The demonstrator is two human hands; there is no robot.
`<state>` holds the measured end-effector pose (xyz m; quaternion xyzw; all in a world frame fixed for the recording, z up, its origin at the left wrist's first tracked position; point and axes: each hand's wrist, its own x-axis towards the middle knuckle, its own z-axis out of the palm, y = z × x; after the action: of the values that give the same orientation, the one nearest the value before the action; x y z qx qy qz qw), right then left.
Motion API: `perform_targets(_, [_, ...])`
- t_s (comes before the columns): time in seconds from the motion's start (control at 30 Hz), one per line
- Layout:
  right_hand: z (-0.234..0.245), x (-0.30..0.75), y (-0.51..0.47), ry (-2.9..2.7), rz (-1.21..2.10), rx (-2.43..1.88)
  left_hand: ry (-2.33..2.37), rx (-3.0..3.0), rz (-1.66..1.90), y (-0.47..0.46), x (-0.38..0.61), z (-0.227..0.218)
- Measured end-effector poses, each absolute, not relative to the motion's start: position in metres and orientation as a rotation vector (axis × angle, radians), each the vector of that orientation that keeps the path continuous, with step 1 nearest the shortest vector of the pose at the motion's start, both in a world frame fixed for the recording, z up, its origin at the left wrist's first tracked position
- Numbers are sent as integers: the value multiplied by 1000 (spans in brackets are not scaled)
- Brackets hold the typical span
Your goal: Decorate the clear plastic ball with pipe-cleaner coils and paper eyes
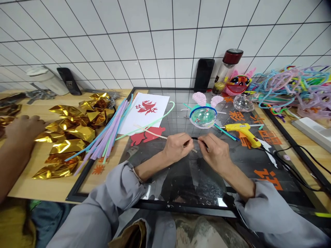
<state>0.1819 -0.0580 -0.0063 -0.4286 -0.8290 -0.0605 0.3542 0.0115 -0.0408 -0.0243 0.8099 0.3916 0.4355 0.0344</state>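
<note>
Over the black-framed glass panel [155, 168], my left hand [177, 148] and my right hand [216, 150] are close together, fingers pinched. A short black pipe cleaner [194, 138] runs between their fingertips; its ends are hidden in my grip. Just beyond them sits a clear plastic ball [203, 117] with green inside, a blue and pink rim and two pink fuzzy ears [199, 99]. A pale pipe cleaner [155, 133] lies partly behind my left hand. To the right of my right hand rests a yellow glue gun [243, 132].
Pipe cleaners [103, 132], white paper with a red print [162, 105], red cutouts [148, 135] and gold foil [67, 148] lie left, near another person's hand [24, 129]. A bottle [224, 72], pink figure [236, 84], clear dome [243, 103], tangled pipe cleaners [292, 86] and black cable [292, 172] are right.
</note>
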Motion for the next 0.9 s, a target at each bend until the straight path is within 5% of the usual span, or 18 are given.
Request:
perform_targets(0.4, [13, 197, -48, -2016, 476, -1129, 995, 2196, 1288, -40, -1, -6])
perform_targets(0.9, [15, 197, -48, -2181, 566, -1156, 558, 2699, 1025, -35, -14, -7])
